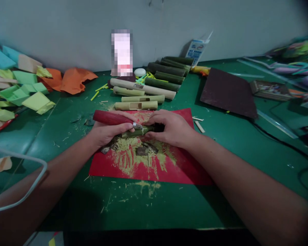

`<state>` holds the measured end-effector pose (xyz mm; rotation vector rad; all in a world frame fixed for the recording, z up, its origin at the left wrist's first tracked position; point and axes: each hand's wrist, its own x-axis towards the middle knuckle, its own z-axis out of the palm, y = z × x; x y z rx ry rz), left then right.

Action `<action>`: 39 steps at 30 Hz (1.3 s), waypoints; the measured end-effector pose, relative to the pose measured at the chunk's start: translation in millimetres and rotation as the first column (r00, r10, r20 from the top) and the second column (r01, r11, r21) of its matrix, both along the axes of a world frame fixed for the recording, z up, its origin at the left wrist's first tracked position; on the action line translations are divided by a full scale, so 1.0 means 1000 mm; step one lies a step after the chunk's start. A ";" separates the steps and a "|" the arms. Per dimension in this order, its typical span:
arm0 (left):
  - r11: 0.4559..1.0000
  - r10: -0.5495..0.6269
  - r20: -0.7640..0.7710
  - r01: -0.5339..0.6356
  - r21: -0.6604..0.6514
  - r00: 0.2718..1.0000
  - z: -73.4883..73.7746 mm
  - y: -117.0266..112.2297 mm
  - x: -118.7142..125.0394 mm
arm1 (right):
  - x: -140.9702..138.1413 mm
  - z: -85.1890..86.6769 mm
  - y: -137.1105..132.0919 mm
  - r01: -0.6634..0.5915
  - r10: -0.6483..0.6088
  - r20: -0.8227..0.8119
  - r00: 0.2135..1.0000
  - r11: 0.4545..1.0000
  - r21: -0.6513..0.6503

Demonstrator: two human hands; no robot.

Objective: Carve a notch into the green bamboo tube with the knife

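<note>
My left hand (pixel 106 132) is closed around a carving knife (pixel 111 118) with a thick red handle and a short metal blade. The blade's tip touches a green bamboo tube (pixel 135 132) lying crosswise in front of me. My right hand (pixel 170 127) grips the tube's right end, fingers over the far side and thumb on the near side. The tube's dark hollow opening faces right. Beneath both hands lies a red sheet (pixel 190 171) strewn with pale bamboo shavings (pixel 125 157) and dust. A dark flat piece (pixel 142 151) rests among the shavings.
Pale cut bamboo tubes (pixel 136 105) and several dark green ones (pixel 169 78) lie behind the sheet. A lit, blurred phone-like screen (pixel 122 51) stands against the wall. Folded coloured papers (pixel 28 89) fill the left side. A dark brown board (pixel 228 94) lies right, near a black cable (pixel 279 138).
</note>
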<state>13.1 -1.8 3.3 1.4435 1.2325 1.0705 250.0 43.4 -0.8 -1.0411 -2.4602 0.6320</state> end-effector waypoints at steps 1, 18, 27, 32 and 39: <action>1.000 0.004 0.010 -0.004 0.004 1.000 0.000 0.000 0.001 | 0.000 0.001 0.000 0.000 0.000 0.000 1.000 1.000 -0.005; 0.999 -0.016 -0.113 0.019 0.030 0.993 0.008 -0.006 0.004 | 0.003 0.000 0.001 -0.044 0.044 -0.009 0.999 0.998 -0.052; 0.999 -0.028 -0.034 0.026 -0.044 0.999 0.000 -0.005 -0.002 | 0.005 -0.001 0.001 -0.043 0.042 -0.030 0.999 0.998 -0.053; 0.998 -0.059 -0.120 0.060 0.006 0.991 0.004 -0.006 -0.004 | 0.005 0.001 0.001 -0.046 0.045 -0.021 0.999 0.998 -0.049; 0.998 -0.054 -0.146 0.058 0.023 0.988 0.004 -0.006 -0.002 | 0.005 0.000 0.000 -0.032 0.032 -0.007 0.999 0.997 -0.063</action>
